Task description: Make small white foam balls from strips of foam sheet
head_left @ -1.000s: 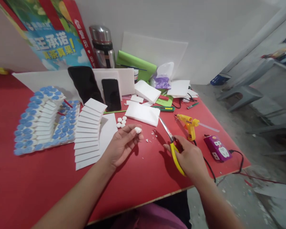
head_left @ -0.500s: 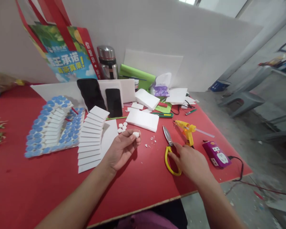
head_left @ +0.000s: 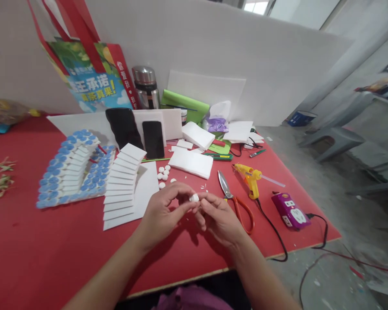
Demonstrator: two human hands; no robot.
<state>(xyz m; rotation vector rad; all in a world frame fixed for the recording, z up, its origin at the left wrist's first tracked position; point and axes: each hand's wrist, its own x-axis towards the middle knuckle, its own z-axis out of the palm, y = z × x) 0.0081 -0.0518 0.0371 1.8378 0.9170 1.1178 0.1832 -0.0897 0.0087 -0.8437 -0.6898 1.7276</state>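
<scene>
A small white piece (head_left: 194, 197) is pinched between the fingertips of my left hand (head_left: 170, 211). My right hand (head_left: 218, 215) meets it from the other side, its fingers closed at the piece; whether they hold anything of their own is too small to tell. Several round white pieces (head_left: 163, 173) lie beyond my left hand, near a stack of white rectangles (head_left: 191, 162). Scissors (head_left: 225, 185) rest on the red table (head_left: 181, 262) just past my right hand, one orange-red handle showing and the yellow one mostly hidden.
A yellow glue gun (head_left: 250, 176) and a purple power socket (head_left: 291, 210) are on the right, with black cables. On the left stand a stepped white model (head_left: 124, 185) and a blue-and-white one (head_left: 56, 181). Two phones (head_left: 153, 140), a steel flask (head_left: 146, 88) and a bag (head_left: 93, 82) are behind.
My right hand has left the scissors and moved left to meet my left hand at the small white piece. The scissors' orange-red handle and the glue gun's cable now show.
</scene>
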